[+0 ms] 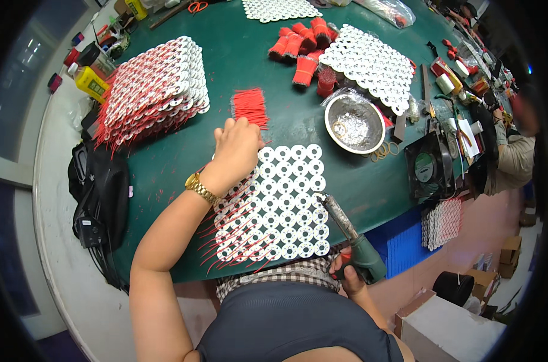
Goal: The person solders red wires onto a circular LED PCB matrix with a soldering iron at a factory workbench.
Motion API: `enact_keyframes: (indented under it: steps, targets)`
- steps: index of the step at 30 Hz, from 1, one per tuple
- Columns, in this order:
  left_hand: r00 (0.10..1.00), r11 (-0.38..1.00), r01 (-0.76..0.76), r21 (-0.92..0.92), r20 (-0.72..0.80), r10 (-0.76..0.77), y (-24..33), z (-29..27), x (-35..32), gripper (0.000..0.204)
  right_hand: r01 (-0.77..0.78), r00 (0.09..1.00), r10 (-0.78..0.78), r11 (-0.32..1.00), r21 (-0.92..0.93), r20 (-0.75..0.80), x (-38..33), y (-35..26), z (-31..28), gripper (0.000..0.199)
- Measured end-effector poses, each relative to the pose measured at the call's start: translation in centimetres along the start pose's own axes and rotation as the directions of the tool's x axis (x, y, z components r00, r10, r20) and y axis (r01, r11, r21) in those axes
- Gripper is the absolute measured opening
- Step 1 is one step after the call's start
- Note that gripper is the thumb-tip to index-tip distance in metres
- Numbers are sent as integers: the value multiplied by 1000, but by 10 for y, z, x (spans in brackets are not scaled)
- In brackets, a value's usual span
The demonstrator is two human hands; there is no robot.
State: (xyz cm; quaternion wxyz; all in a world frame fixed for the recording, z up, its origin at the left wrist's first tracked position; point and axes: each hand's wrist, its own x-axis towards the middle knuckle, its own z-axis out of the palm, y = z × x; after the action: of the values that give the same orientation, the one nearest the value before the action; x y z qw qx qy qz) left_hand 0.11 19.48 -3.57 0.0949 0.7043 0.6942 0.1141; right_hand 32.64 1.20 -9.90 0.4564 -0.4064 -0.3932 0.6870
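My left hand (236, 149) reaches forward over the green table (250, 54), fingers closed near a small pile of cut red wires (250, 106); a gold watch is on its wrist. Whether it pinches a wire I cannot tell. Below it lies a white panel of round ring-shaped boards (289, 199), the left part fitted with red wires. My right hand (348, 273) grips a green-handled soldering iron (349, 232) at the table's near edge, its tip pointing at the panel's right side.
A stack of wired panels (152, 90) stands at the left. Another white panel (370, 63), red wire bundles (298, 45), a metal bowl (353, 123) and a small black fan (429, 166) lie to the right. A black bag (99, 193) hangs at the left edge. Another person (515, 154) sits at far right.
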Motion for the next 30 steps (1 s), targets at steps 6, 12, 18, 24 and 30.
enact_keyframes:
  steps: [6,12,18,24,30]
  targets:
    - [954,987,-51,153,-286,94,-13,15,13,14,21,1000,-20,998,67,-24,13,-8,0,56]
    - [931,967,-115,226,-314,184,-15,14,15,17,67,994,-54,987,147,-91,31,-36,16,54]
    - [893,951,-94,295,-397,211,-12,23,9,16,98,995,-98,986,132,-10,44,-68,24,54]
    - [821,969,-124,215,-526,222,-15,20,6,16,3,997,-15,988,156,76,62,-73,35,63]
    - [828,962,-237,-137,-546,126,-17,-3,-3,13,26,991,-28,1000,16,131,83,-88,39,61]
